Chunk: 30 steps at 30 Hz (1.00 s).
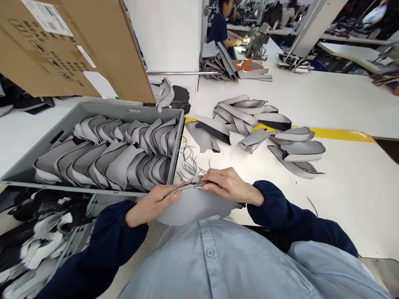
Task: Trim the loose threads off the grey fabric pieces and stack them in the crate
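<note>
A grey sewn fabric piece (193, 207) with a dark-edged seam is held up close to my body, above the table's near edge. My left hand (158, 202) grips its left end, thumb on the near face. At the upper seam, my right hand (226, 182) pinches the edge between thumb and fingers. Something small and shiny shows by the right fingertips, too small to make out. Loose thin trimmed strips (188, 162) lie on the table just beyond my hands.
A grey plastic crate (124, 193) at the left holds rows of similar pieces. More grey pieces (237, 114) lie heaped across the table (343, 178), by yellow tape (343, 134). A cardboard box (93, 50) rises behind the crate. A co-worker (220, 29) sits at a machine further back.
</note>
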Motion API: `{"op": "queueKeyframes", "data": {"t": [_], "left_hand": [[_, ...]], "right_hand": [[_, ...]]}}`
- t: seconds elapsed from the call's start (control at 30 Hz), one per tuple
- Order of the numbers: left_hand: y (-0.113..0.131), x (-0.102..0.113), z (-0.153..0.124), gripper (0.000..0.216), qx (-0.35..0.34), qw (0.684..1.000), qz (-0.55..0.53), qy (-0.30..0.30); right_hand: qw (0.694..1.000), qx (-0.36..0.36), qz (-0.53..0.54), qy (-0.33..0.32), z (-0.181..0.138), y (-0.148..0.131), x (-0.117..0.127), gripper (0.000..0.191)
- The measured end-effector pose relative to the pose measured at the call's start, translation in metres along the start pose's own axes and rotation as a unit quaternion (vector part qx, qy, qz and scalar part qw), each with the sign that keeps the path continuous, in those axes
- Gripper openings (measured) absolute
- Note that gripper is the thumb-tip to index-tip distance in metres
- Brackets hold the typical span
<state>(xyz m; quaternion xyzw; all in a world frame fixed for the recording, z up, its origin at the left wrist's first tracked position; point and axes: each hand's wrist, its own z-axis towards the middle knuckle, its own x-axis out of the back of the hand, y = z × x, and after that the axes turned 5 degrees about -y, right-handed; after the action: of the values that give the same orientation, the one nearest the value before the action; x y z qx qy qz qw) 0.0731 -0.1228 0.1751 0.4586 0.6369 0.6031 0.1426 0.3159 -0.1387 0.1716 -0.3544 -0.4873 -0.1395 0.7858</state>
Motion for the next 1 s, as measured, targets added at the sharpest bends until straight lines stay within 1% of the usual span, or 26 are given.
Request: {"op": "queueKeyframes", "data": {"t": [0.13,0.27,0.33,0.43,0.53,0.67,0.77,0.9,1.0], "left_hand": [[-0.001,0.001,0.002,0.043,-0.035,0.998,0.058,-0.012],[-0.003,0.004,0.001,0.049,-0.020,0.993,0.120,-0.012],[-0.004,0.005,0.000,0.049,-0.018,0.992,0.127,-0.017],[-0.005,0.006,-0.001,0.047,-0.031,0.995,0.093,-0.037],[-0.004,0.004,-0.001,0.049,-0.022,0.998,0.029,-0.050],[-0.001,0.003,-0.001,0.067,0.014,0.999,-0.017,-0.048],[0.002,0.003,0.000,0.077,0.021,0.998,-0.032,-0.050],[0.005,0.002,0.003,0.083,0.024,0.993,-0.088,-0.080],[0.004,0.002,0.005,0.086,0.039,0.985,-0.141,-0.090]], "right_hand": [[0.997,0.024,-0.072,0.001,0.004,-0.001,0.002,0.038],[0.992,0.052,-0.116,-0.006,0.007,-0.002,0.001,0.036],[0.990,0.059,-0.129,-0.008,0.008,-0.002,0.001,0.036],[0.984,0.081,-0.157,-0.008,0.010,-0.003,-0.003,0.038],[0.978,0.113,-0.173,0.006,0.012,-0.003,-0.007,0.039],[0.976,0.125,-0.180,0.022,0.014,-0.003,-0.011,0.037],[0.971,0.143,-0.188,0.033,0.018,-0.005,-0.012,0.037],[0.962,0.178,-0.204,0.034,0.023,-0.005,-0.013,0.036],[0.960,0.186,-0.205,0.045,0.026,-0.005,-0.014,0.035]]}}
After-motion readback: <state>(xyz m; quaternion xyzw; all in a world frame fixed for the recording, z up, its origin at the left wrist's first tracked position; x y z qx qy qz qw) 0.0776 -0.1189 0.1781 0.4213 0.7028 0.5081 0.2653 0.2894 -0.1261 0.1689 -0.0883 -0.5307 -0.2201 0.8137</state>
